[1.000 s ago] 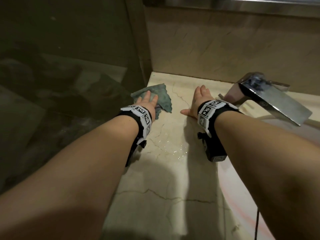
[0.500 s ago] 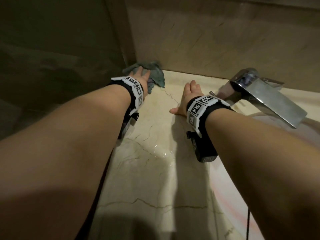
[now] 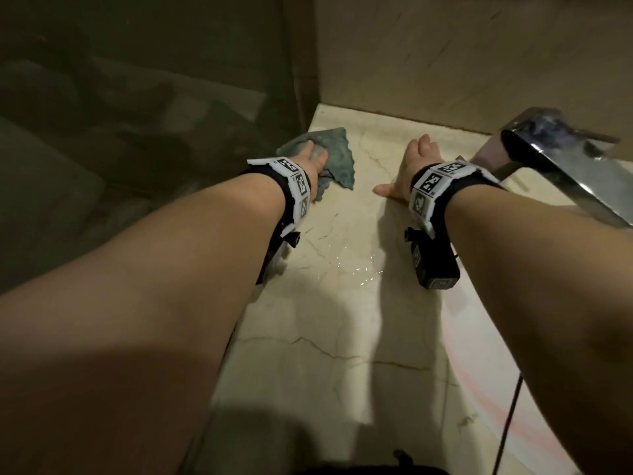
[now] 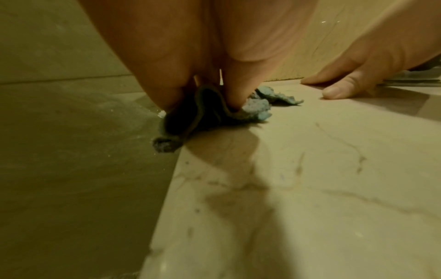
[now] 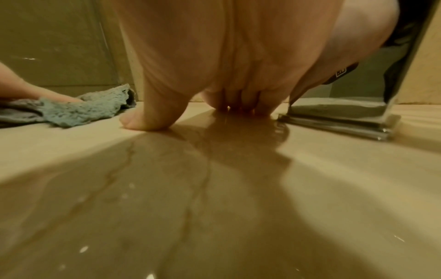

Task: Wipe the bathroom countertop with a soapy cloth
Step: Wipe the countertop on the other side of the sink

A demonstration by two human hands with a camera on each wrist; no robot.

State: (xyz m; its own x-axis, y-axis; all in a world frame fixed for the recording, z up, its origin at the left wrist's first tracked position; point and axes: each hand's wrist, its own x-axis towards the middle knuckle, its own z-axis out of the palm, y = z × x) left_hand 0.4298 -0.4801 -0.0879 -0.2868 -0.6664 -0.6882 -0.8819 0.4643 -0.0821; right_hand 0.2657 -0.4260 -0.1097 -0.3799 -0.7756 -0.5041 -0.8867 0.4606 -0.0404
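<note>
A blue-green cloth (image 3: 337, 156) (image 4: 257, 109) (image 5: 83, 109) lies crumpled on the beige marble countertop (image 3: 342, 303), close to its left edge and short of the back corner. My left hand (image 3: 310, 156) (image 4: 190, 56) presses down on it with straight fingers, and its fingertips (image 5: 54, 98) lie on top of the cloth. My right hand (image 3: 416, 159) (image 5: 238, 56) rests flat on the bare counter, thumb spread, between the cloth and the faucet, holding nothing.
A chrome faucet (image 3: 565, 166) (image 5: 358, 105) stands just right of my right hand, its spout reaching over the basin (image 3: 513, 389). A glass panel (image 3: 137, 132) borders the counter's left edge, a tiled wall the back. Water glistens (image 3: 352, 265) between my wrists.
My left hand pushed the cloth into the back left corner, then drew it back toward me. The right hand stayed planted on the counter.
</note>
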